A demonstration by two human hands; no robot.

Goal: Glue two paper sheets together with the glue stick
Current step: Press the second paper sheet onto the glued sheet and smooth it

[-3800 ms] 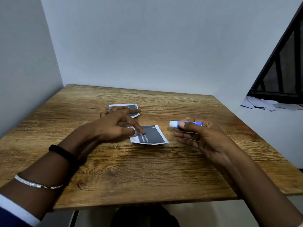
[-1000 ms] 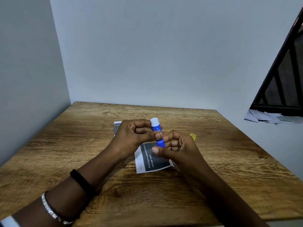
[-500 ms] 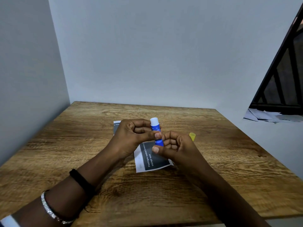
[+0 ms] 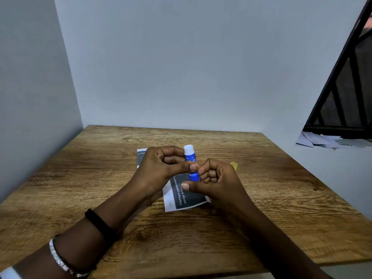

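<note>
The blue glue stick stands upright above the table, its white glue end on top. My left hand pinches its middle with thumb and fingers. My right hand grips its blue base from the right. Under both hands lies a dark printed paper sheet with a white border. A second sheet lies farther back, mostly hidden behind my left hand.
A small yellow object, perhaps the glue cap, lies on the wooden table just beyond my right hand. Grey walls close the left and back. Loose papers lie on a ledge at the right.
Since 3.8 s ago both hands left the sheets and took the glue stick upright between them. Over the last second they hold nearly still, the right fingers shifting slightly at the base.
</note>
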